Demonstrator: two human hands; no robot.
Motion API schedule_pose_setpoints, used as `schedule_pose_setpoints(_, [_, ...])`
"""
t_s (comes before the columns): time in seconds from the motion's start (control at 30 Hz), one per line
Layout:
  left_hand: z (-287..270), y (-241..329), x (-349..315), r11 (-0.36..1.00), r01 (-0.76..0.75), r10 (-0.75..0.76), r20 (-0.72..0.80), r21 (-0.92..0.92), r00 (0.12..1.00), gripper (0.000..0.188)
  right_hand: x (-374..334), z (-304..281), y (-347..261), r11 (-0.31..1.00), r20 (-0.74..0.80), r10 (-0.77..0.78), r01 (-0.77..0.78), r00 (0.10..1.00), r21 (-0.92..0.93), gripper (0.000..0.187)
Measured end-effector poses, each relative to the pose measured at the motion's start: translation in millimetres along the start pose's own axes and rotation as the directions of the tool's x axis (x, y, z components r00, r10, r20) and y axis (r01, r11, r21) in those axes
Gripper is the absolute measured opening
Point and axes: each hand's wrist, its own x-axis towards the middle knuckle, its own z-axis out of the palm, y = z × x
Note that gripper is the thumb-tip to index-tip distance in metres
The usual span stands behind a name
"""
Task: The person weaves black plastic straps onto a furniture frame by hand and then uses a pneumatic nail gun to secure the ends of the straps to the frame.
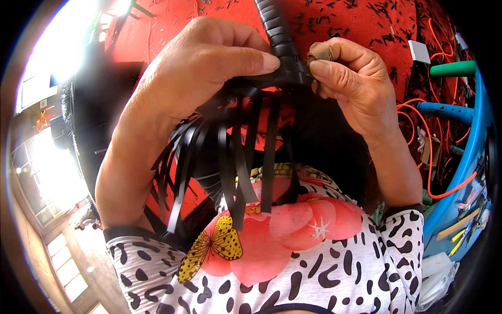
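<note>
Red flooring littered with black offcuts fills the background, though near to far comes first: patterned sleeves, then loose black strips [246, 157] dangling over a floral garment. Above them, the left hand [201, 65] and right hand [348, 78] pinch a black woven band [280, 36] between thumbs and fingers. Its top runs out of view; the weave under the fingers is hidden. Orange cord [439, 152] and blue tubing [444, 111] lie right.

- A craft workshop, seemingly for weaving.
- Red floor mat [366, 21] littered with short black strip offcuts [387, 39].
- Orange cords [444, 188] trailing beside blue tubing [444, 111].
- Hand tools [460, 225] lying in a blue tray [444, 209] at right.
</note>
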Motion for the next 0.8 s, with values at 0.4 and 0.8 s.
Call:
schedule_pose_setpoints(0.4, [-2,-9,0,0.997,-0.039,0.045,0.086,-0.070,0.995,0.014,-1,12,1,0.940,-0.046,-0.171,0.149,0.984,-0.305,0.011])
schedule_pose_setpoints(0.8, [3,-15,-11,0.965,-0.101,0.064,-0.157,-0.241,0.986,0.017,7,16,-22,0.682,0.218,-0.262,0.340,0.940,-0.647,0.031])
